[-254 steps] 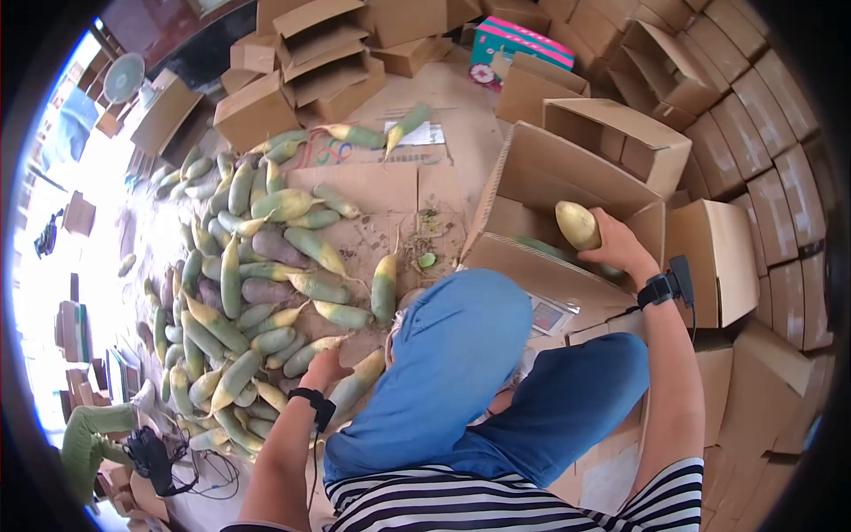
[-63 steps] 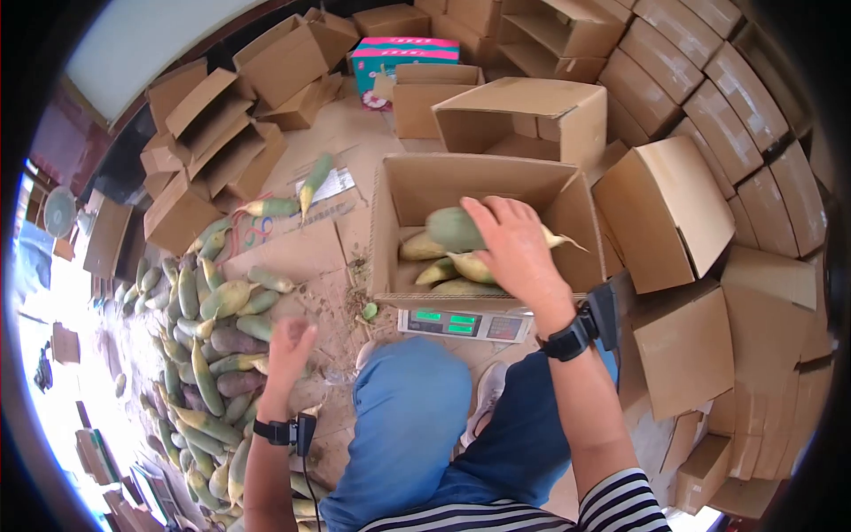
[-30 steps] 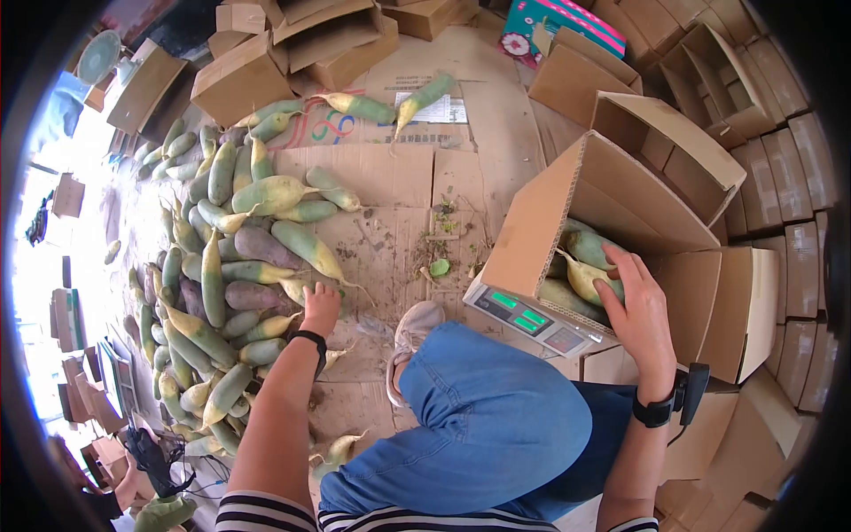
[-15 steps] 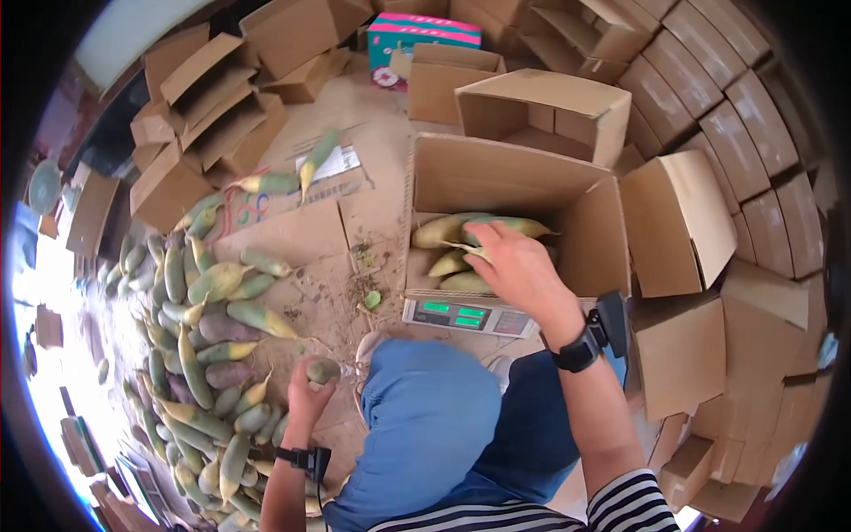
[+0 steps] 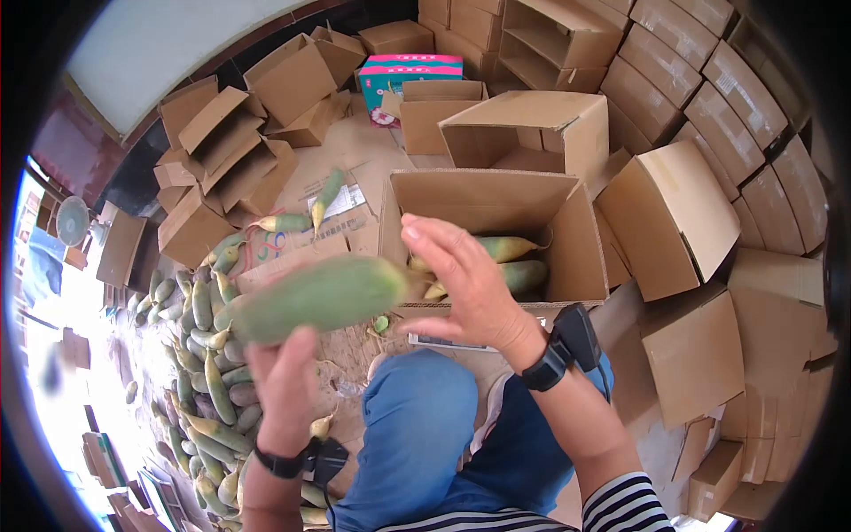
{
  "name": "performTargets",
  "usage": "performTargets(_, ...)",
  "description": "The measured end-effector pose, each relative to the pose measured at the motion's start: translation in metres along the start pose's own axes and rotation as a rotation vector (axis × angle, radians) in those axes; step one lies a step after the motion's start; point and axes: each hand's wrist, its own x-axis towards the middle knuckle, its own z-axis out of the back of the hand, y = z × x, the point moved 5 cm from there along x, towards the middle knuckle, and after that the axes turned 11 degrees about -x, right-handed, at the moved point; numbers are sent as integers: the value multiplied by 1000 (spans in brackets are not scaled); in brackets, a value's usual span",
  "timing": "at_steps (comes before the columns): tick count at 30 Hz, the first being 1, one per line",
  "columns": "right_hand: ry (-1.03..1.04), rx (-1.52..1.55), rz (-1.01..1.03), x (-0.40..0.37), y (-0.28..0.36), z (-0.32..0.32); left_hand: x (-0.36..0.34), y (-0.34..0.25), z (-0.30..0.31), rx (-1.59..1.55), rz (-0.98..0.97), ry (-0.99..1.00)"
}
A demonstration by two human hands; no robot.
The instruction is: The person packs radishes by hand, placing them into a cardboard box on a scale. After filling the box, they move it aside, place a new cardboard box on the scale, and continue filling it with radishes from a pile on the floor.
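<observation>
My left hand (image 5: 284,386) grips a long green radish (image 5: 324,297) from below, lifted level in front of my knees and blurred by motion. Its pale end points right, toward my right hand (image 5: 465,288). That hand is open, thumb and fingers spread, just short of the radish and over the near rim of an open cardboard box (image 5: 496,199). Inside the box lie several radishes (image 5: 523,277), partly covered by my right hand. Beneath the box's front edge, a strip of the scale (image 5: 456,343) shows.
A large heap of radishes (image 5: 208,386) spreads over the floor at left. Empty cartons (image 5: 523,133) stand behind the box, with more open cartons (image 5: 691,355) at right. Flattened cardboard (image 5: 341,146) covers the floor, and stacked boxes (image 5: 709,97) line the right wall.
My left hand has raised the radish from beside the heap up and to the right. My right hand has come out of the box toward it, fingers spread. The view has tilted upward.
</observation>
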Motion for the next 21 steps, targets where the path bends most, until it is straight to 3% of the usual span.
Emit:
performTargets(3,-10,34,6,-4,4,2,10,45,-30,-168,261,148)
performTargets(5,143,-32,-107,-14,-9,-3,21,59,-29,-58,253,224)
performTargets(7,105,-178,-174,-14,-21,3,19,69,-16,55,244,283)
performTargets(9,102,-320,-267,-17,-38,7,3,76,18,417,194,141)
performTargets(14,326,-469,-510,-38,-69,6,-96,111,182,303,327,-408)
performTargets(16,396,-464,-525,-46,-73,5,-127,94,262,591,339,-591)
performTargets(17,507,-482,-558,-53,-77,1,-135,86,307,516,156,-576)
performTargets(18,619,-503,-592,-59,-81,-3,-143,72,366,802,63,-629)
performTargets(19,624,-502,-578,-61,-82,-5,-122,17,341,944,-81,-521)
performTargets(20,700,-526,-598,-64,-84,-9,-117,-23,359,1191,190,-719)
performTargets(21,777,-552,-618,-69,-88,-13,-111,-58,363,1181,24,-833)
